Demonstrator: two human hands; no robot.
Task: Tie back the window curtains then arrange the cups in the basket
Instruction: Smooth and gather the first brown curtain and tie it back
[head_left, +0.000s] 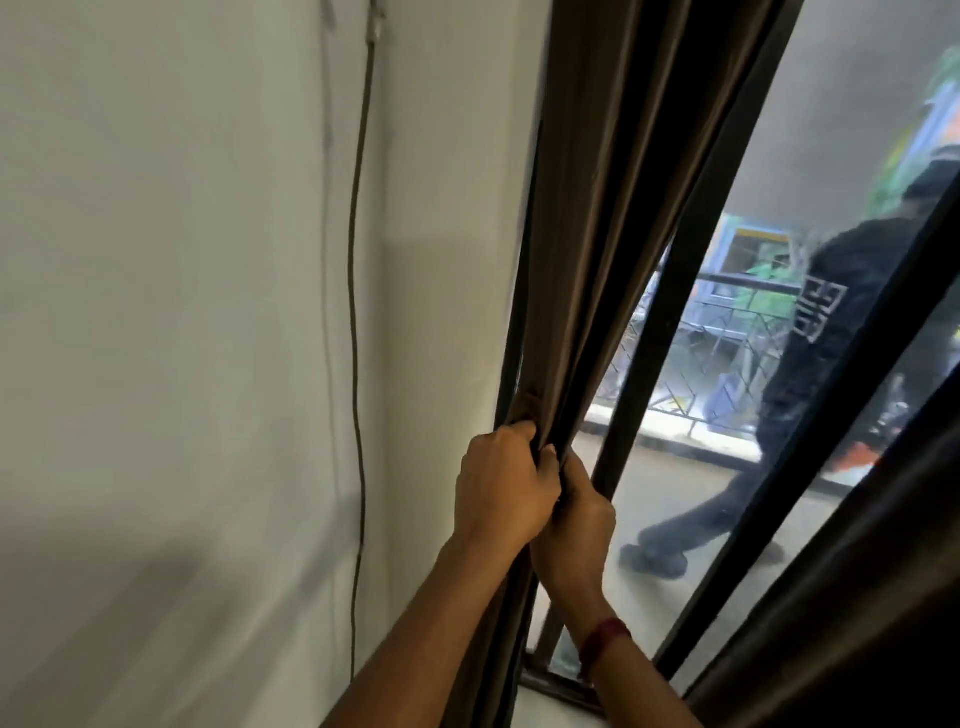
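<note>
A brown curtain (613, 208) hangs at the left side of a window, gathered into a narrow bundle of folds. Its long axis runs from the top of the view down to the bottom, leaning leftward as it descends because the camera is tilted. It is widest at the top and tightest where the hands meet it.

The left hand (498, 483) and the right hand (576, 525) both grip the bundle low down, fingers curled round the folds, the two hands touching each other. A red wristband (605, 636) sits on the right wrist.

The curtain's left edge lies against the dark window frame (675, 291), just beside a pale wall (208, 312). A thin cord (356, 364) hangs down that wall, well apart from the hands.

To the right of the bundle is uncovered glass, crossed by dark frame bars. A second curtain (831, 597) fills the lower right corner, so the open stretch lies between the two curtains.

Through the glass, a person in dark clothes (831, 338) walks past a metal railing (737, 312).
</note>
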